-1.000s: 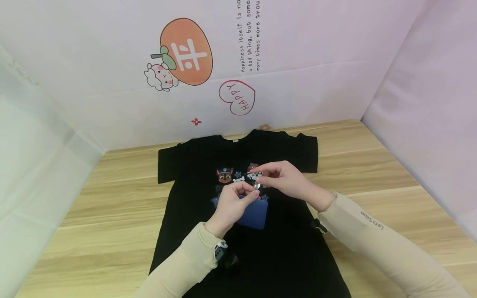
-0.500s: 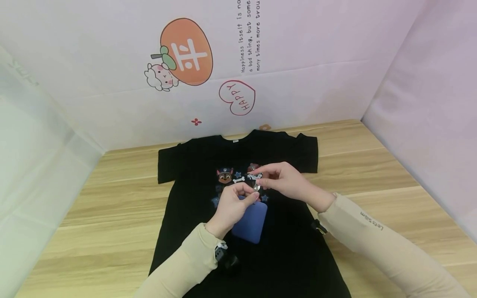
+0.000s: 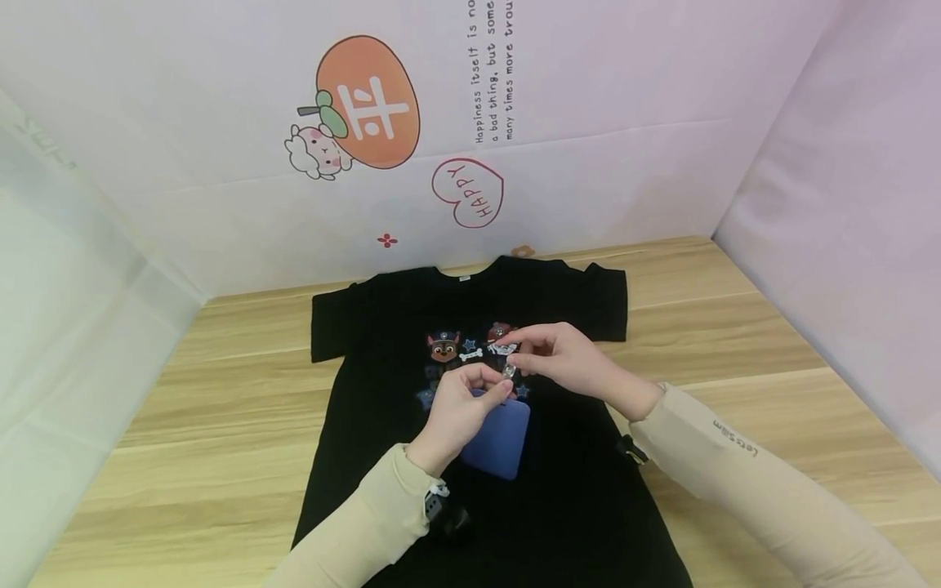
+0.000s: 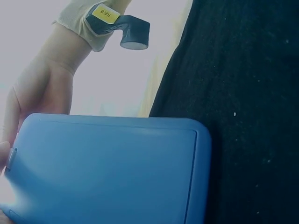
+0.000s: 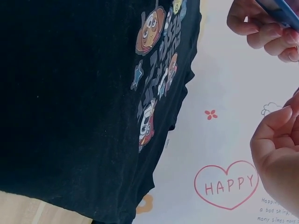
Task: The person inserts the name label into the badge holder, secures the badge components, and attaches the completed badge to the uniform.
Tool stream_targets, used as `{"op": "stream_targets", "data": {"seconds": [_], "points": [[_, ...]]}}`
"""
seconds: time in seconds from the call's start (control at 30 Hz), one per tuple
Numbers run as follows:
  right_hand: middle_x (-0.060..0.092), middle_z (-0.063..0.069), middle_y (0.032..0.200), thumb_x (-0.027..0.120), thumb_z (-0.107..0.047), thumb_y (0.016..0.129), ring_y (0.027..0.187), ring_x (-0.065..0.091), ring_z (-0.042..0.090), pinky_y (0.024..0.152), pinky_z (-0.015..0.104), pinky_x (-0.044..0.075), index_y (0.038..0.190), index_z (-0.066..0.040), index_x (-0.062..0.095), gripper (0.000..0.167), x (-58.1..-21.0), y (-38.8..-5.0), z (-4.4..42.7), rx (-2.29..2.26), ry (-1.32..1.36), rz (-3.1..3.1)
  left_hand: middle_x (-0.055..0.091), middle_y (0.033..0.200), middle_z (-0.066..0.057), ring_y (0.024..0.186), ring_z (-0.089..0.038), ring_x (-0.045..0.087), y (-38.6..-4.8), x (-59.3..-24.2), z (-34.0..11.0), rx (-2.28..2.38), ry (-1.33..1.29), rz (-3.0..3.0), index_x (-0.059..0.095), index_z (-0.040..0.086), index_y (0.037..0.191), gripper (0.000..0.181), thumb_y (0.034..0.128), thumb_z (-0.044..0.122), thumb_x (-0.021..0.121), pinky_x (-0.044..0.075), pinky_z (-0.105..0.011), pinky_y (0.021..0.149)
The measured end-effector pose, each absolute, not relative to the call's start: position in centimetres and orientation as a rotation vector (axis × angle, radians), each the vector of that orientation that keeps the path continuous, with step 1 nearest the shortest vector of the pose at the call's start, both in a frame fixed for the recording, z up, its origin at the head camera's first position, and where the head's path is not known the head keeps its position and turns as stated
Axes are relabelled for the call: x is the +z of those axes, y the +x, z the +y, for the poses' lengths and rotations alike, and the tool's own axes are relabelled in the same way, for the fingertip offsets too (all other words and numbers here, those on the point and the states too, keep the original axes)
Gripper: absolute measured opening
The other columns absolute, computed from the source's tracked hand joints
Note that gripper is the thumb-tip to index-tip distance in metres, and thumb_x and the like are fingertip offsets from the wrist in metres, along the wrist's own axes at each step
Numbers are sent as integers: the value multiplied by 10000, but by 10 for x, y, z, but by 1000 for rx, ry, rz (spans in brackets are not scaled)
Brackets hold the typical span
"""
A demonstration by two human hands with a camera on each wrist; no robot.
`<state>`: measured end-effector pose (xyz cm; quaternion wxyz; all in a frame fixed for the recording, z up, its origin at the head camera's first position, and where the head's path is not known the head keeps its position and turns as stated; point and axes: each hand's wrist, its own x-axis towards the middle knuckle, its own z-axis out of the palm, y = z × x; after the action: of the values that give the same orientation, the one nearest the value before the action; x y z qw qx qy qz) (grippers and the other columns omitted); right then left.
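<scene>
A blue card holder (image 3: 496,441) hangs from my left hand (image 3: 457,412), whose thumb and fingers pinch it at its top edge. Its flat face and raised rim fill much of the left wrist view, with a small slot near the pinched end. A small shiny silver clip (image 3: 509,371) sits above the holder, between the fingertips of both hands. My right hand (image 3: 562,357) pinches at this clip with thumb and fingers; its exact contact is too small to tell. Below both hands, a black T-shirt (image 3: 397,318) with printed cartoon dogs lies spread out.
The shirt lies on a wood-grain table (image 3: 220,408). White printed cloth (image 3: 588,122) rises behind it, and pale cloth sides stand left and right. Dark wrist cameras are strapped at both sleeves.
The blue card holder has swung lower and shows more of its face, then moved slightly right. The silver clip has turned between the fingertips. Both hands have shifted only a little.
</scene>
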<state>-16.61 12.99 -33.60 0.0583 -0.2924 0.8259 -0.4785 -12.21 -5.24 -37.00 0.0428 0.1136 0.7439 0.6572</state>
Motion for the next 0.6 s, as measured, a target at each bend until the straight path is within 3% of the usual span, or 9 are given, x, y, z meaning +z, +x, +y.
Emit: {"op": "stream_targets", "data": {"seconds": [0.3,0.6], "points": [[613,3,702,625,-88,902,646,551,239,597,248,479,1133,-10,655,246,-337,-166,132,-1465,-895,2504,710,837,-152,833,-118,642,-122,-370,-52,2016,320,2242,662,-80,932,165,898,79,627,508,-290,793],[604,7,709,636,-90,896,622,512,120,579,237,456,1140,-33,656,251,-336,-166,134,-1450,-890,2520,710,841,-120,859,-116,628,-121,-371,-52,2037,334,2223,652,-80,951,189,908,101,622,493,-302,805]]}}
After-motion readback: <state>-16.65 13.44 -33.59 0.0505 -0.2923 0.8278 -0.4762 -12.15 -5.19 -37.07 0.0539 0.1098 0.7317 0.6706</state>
